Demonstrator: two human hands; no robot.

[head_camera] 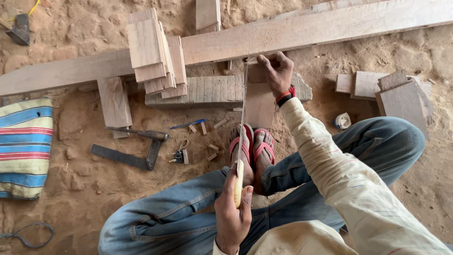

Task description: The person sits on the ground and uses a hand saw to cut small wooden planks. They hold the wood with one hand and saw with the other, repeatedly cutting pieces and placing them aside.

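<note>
My left hand [232, 212] grips the pale yellow handle of a hand saw [242, 127], whose thin blade runs away from me, seen edge-on. Its tip meets the far end of a small upright wooden board [259, 101]. My right hand [276, 70] holds the top of that board, fingers curled over its far edge. The board rests against a thick grey timber block [203, 89], with its near end at my feet in red sandals [255, 146]. A long plank [302, 33] crosses the sandy ground behind.
A stack of cut boards [155, 52] lies at the left on the plank. A try square [127, 158], a chisel [141, 133], a blue pencil [188, 124] and small offcuts lie on the sand. More boards [391, 92] sit right. A striped bag [24, 146] lies far left.
</note>
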